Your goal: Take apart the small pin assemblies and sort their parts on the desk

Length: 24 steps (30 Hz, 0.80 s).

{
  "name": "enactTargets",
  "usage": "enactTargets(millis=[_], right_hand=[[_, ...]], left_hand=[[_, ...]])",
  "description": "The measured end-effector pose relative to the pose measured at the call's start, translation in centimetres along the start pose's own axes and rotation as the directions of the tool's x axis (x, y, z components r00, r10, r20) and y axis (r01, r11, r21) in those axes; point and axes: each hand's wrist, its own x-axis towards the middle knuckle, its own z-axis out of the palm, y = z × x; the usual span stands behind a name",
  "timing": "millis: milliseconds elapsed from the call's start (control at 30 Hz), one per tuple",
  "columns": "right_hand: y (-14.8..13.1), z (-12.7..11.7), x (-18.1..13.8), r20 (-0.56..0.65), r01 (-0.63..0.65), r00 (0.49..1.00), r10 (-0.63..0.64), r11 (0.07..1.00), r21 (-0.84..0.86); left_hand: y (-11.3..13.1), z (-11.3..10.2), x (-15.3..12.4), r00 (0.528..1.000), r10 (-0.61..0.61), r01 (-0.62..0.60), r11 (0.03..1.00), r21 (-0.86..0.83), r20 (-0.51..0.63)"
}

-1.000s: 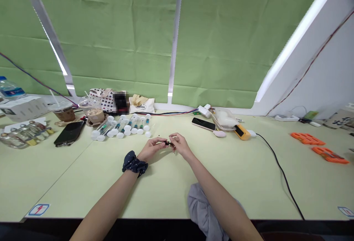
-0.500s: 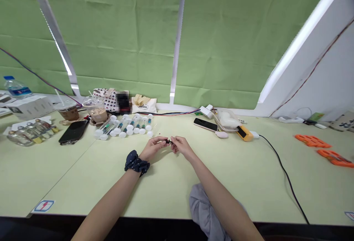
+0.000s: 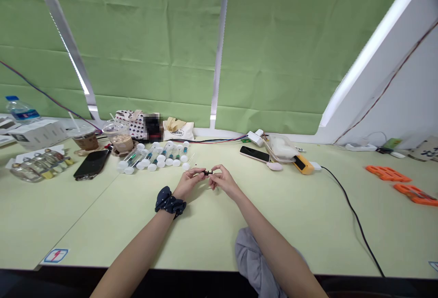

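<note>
Over the middle of the pale green table (image 3: 308, 216), my left hand (image 3: 189, 182) and my right hand (image 3: 221, 180) meet fingertip to fingertip. Both pinch a small black part (image 3: 207, 172) held just above the tabletop. What the part is I cannot make out. A dark dotted scrunchie (image 3: 169, 201) sits on my left wrist. A row of several syringe-like tubes with white caps (image 3: 153, 156) lies just beyond my hands, to the left.
Two drink cups (image 3: 118, 137), a black phone (image 3: 91, 164) and small glass bottles (image 3: 37, 165) stand at the left. Another phone (image 3: 253, 154), a yellow device (image 3: 301, 164) and a black cable (image 3: 356, 218) lie to the right. Orange tools (image 3: 400, 179) rest far right. Grey cloth (image 3: 253, 261) hangs at the near edge.
Both hands have lifted slightly and moved a little away from me, still pinching the small black part together. The view has shifted slightly.
</note>
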Motion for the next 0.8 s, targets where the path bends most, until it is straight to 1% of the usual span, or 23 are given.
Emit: enactTargets(millis=[67, 133, 233, 300, 400, 533, 633, 700, 800], right_hand=[[-0.02, -0.07, 0.04, -0.018, -0.027, 0.999, 0.027, 1.0, -0.013], [0.09, -0.24, 0.21, -0.068, -0.049, 0.997, 0.047, 0.998, -0.041], [0.32, -0.48, 0.5, -0.152, -0.032, 0.988, 0.022, 0.998, -0.062], [0.34, -0.51, 0.57, -0.181, 0.002, 0.983, -0.013, 0.998, -0.056], [0.11, -0.3, 0.41, -0.17, 0.029, 0.985, -0.035, 0.999, -0.038], [-0.25, 0.16, -0.06, -0.058, -0.002, 0.998, 0.001, 1.0, -0.013], [-0.24, 0.29, -0.18, -0.005, -0.007, 1.0, 0.007, 1.0, -0.023], [-0.11, 0.19, -0.06, -0.038, -0.016, 0.999, 0.014, 0.999, -0.037], [0.12, -0.06, 0.27, -0.141, -0.009, 0.99, 0.0, 0.998, -0.065]], left_hand=[[0.04, -0.03, -0.05, 1.0, -0.015, 0.015, 1.0, -0.011, 0.014], [0.04, 0.03, -0.15, 0.999, -0.029, 0.03, 0.999, -0.013, 0.036], [0.01, 0.25, -0.3, 0.996, -0.044, 0.043, 0.999, 0.011, 0.081], [-0.01, 0.41, -0.35, 0.994, -0.046, 0.043, 0.999, 0.028, 0.098], [0.01, 0.55, -0.32, 0.997, -0.038, 0.037, 0.999, 0.019, 0.068], [0.14, 0.43, -0.17, 1.0, -0.017, 0.017, 1.0, -0.002, 0.008], [0.23, 0.29, -0.14, 1.0, -0.014, 0.014, 1.0, -0.011, 0.003], [0.21, 0.26, -0.19, 0.999, -0.022, 0.023, 1.0, -0.021, 0.023], [0.03, 0.34, -0.3, 0.997, -0.044, 0.045, 0.999, -0.012, 0.065]])
